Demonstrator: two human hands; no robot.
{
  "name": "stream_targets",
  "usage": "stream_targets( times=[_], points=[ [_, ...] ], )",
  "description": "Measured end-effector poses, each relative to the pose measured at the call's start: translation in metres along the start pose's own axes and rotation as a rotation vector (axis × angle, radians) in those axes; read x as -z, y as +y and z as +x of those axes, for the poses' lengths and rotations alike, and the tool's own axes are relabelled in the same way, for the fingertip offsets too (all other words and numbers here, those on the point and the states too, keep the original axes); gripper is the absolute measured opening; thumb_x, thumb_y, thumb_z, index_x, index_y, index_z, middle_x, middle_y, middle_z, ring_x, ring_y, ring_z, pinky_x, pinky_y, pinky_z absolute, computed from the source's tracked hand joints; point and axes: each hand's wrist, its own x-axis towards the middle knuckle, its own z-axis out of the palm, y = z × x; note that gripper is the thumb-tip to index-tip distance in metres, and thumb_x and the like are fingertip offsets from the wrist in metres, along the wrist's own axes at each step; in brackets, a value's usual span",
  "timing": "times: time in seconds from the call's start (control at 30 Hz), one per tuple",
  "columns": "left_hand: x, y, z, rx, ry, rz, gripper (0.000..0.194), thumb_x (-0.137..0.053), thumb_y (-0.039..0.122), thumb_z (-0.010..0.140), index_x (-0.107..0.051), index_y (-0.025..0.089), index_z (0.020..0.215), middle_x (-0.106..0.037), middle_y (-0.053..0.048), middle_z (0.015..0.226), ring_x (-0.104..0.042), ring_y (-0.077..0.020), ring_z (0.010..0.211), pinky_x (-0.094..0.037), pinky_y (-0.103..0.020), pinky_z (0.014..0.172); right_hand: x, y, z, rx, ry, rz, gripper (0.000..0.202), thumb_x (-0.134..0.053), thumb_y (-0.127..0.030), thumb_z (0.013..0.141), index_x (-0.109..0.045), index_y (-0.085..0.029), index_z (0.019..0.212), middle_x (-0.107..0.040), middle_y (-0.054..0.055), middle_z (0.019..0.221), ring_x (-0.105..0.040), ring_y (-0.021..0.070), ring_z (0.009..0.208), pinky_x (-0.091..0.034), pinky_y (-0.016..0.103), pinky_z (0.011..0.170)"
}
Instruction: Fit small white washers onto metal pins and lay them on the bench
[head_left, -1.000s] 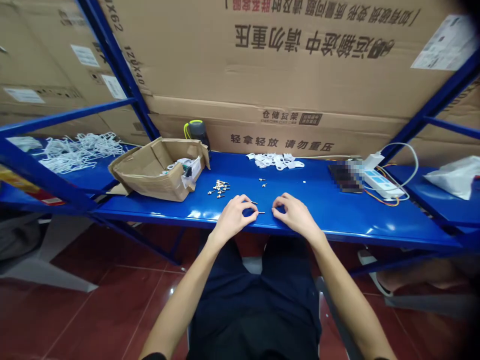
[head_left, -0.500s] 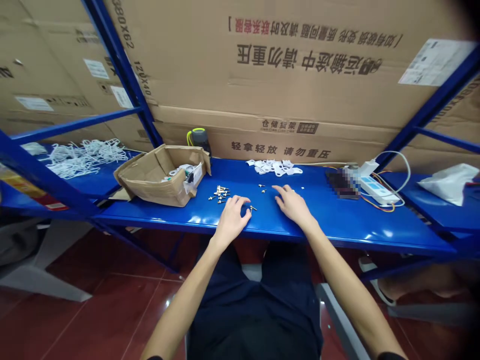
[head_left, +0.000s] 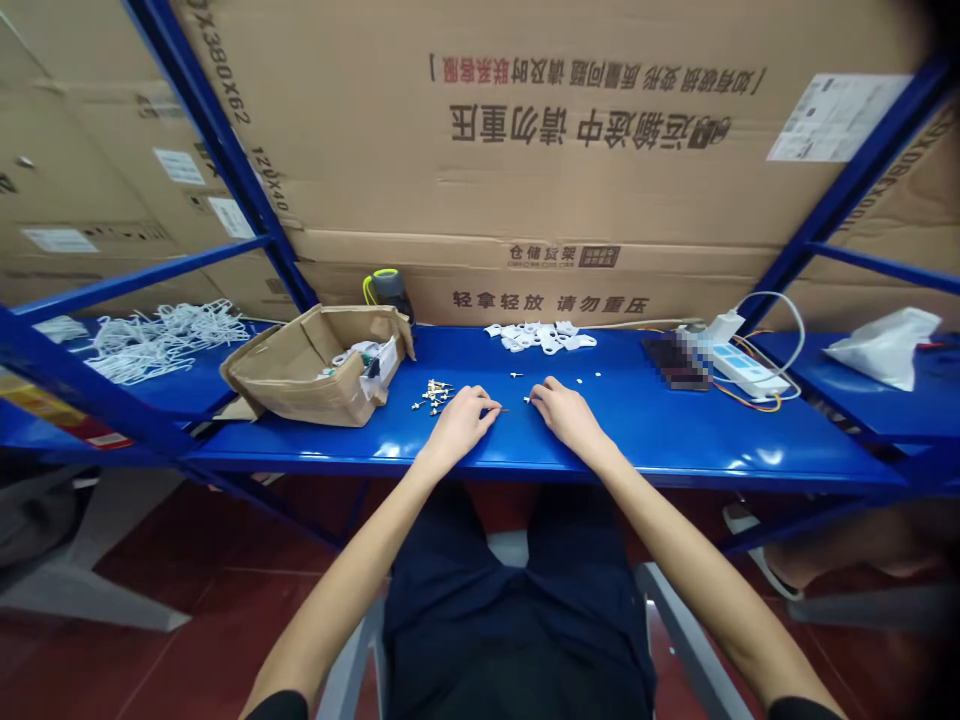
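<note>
My left hand (head_left: 463, 422) is closed in a pinch, and a thin pin-like metal part (head_left: 505, 409) sticks out to the right of its fingertips. Facing it, my right hand (head_left: 566, 415) has its fingertips together on a small white-ended part (head_left: 527, 400) at the tabletop. A similar loose part (head_left: 517, 375) lies behind, between the two hands. Just left of my left hand is a small pile of brass-and-white pin parts (head_left: 433, 394). Two tiny white bits (head_left: 579, 381) rest behind my right hand.
An open cardboard box (head_left: 300, 385) with mixed items stands left on the blue table (head_left: 660, 440). Flat white plastic pieces (head_left: 544, 337) lie at the back, near a dark bottle (head_left: 391, 292). On the right are a power strip (head_left: 746, 372), cables and a pixelated dark object (head_left: 675, 362).
My left fingers have closed on the pin part lying beside them. My right hand has come nearer to the left one, its fingers drawn in on a small part. The camera view has shifted slightly.
</note>
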Motion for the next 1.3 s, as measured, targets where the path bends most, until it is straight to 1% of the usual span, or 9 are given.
stream_targets(
  times=[0.27, 0.43, 0.57, 0.73, 0.83, 0.9, 1.0, 1.13, 1.3],
  points=[
    [0.006, -0.027, 0.058, 0.072, -0.034, 0.221, 0.029, -0.056, 0.014, 0.103, -0.085, 0.018, 0.108, -0.074, -0.014, 0.112, -0.065, -0.0309, 0.109, -0.054, -0.041, 0.096, -0.01, -0.006, -0.034, -0.005, 0.077, 0.059, 0.029, -0.045, -0.033, 0.113, -0.071, -0.022, 0.115, -0.064, 0.01, 0.113, -0.067, 0.0206, 0.086, -0.043, 0.03, 0.07],
    [0.008, -0.033, 0.068, 0.082, -0.066, 0.321, 0.033, -0.053, 0.017, 0.106, -0.082, 0.017, 0.122, -0.075, -0.014, 0.12, -0.064, -0.0309, 0.114, -0.053, -0.041, 0.1, -0.009, -0.008, -0.038, -0.006, 0.087, 0.088, 0.027, -0.046, -0.033, 0.113, -0.071, -0.022, 0.115, -0.065, 0.009, 0.113, -0.068, 0.0209, 0.088, -0.045, 0.03, 0.071],
    [0.015, -0.029, 0.054, 0.105, -0.012, 0.309, 0.033, -0.055, 0.017, 0.106, -0.079, 0.016, 0.128, -0.075, -0.014, 0.125, -0.064, -0.0305, 0.115, -0.051, -0.043, 0.104, -0.009, -0.007, -0.039, -0.017, 0.099, 0.15, 0.025, -0.051, -0.036, 0.111, -0.072, -0.022, 0.113, -0.065, 0.008, 0.112, -0.069, 0.0214, 0.088, -0.048, 0.031, 0.073],
    [0.013, -0.003, 0.011, 0.107, 0.147, 0.105, 0.031, -0.054, 0.02, 0.108, -0.079, 0.023, 0.125, -0.076, -0.007, 0.121, -0.066, -0.0259, 0.113, -0.053, -0.041, 0.104, -0.011, -0.005, -0.037, 0.007, 0.112, 0.236, 0.026, -0.059, -0.036, 0.107, -0.07, -0.024, 0.128, -0.067, 0.009, 0.121, -0.072, 0.0236, 0.095, -0.052, 0.032, 0.08],
    [0.001, 0.017, -0.014, 0.085, 0.092, -0.041, 0.026, -0.062, 0.026, 0.106, -0.079, 0.025, 0.125, -0.076, -0.005, 0.122, -0.068, -0.0244, 0.114, -0.052, -0.041, 0.108, -0.014, -0.003, -0.035, 0.053, 0.101, 0.277, 0.024, -0.057, -0.035, 0.108, -0.075, -0.024, 0.119, -0.068, 0.01, 0.118, -0.072, 0.0241, 0.096, -0.054, 0.033, 0.084],
    [-0.007, 0.027, -0.024, 0.09, 0.051, -0.108, 0.026, -0.061, 0.027, 0.106, -0.08, 0.024, 0.123, -0.075, -0.005, 0.125, -0.069, -0.024, 0.115, -0.053, -0.039, 0.108, -0.015, -0.002, -0.035, 0.1, 0.095, 0.352, 0.023, -0.057, -0.032, 0.108, -0.078, -0.022, 0.11, -0.07, 0.009, 0.112, -0.072, 0.023, 0.095, -0.054, 0.033, 0.086],
    [-0.011, 0.035, -0.029, 0.106, 0.029, -0.194, 0.024, -0.062, 0.029, 0.106, -0.083, 0.024, 0.116, -0.074, -0.005, 0.125, -0.071, -0.0227, 0.114, -0.054, -0.036, 0.105, -0.014, -0.003, -0.037, 0.164, 0.091, 0.506, 0.019, -0.062, -0.028, 0.105, -0.08, -0.022, 0.103, -0.073, 0.007, 0.105, -0.072, 0.0206, 0.09, -0.055, 0.032, 0.086],
    [-0.006, 0.039, -0.027, 0.082, -0.023, -0.269, 0.02, -0.067, 0.034, 0.104, -0.085, 0.026, 0.106, -0.075, -0.003, 0.118, -0.072, -0.0217, 0.109, -0.054, -0.034, 0.1, -0.011, -0.005, -0.04, 0.162, 0.095, 0.67, 0.011, -0.07, -0.028, 0.099, -0.079, -0.023, 0.097, -0.078, 0.004, 0.095, -0.071, 0.0193, 0.081, -0.055, 0.031, 0.079],
    [-0.004, 0.039, -0.025, 0.072, -0.058, -0.263, 0.019, -0.067, 0.03, 0.103, -0.085, 0.026, 0.108, -0.075, -0.004, 0.117, -0.072, -0.0216, 0.107, -0.054, -0.033, 0.098, -0.008, -0.005, -0.04, 0.229, 0.052, 0.741, 0.015, -0.067, -0.028, 0.099, -0.081, -0.025, 0.093, -0.081, 0.005, 0.103, -0.076, 0.0219, 0.094, -0.057, 0.034, 0.089]
  ],
)
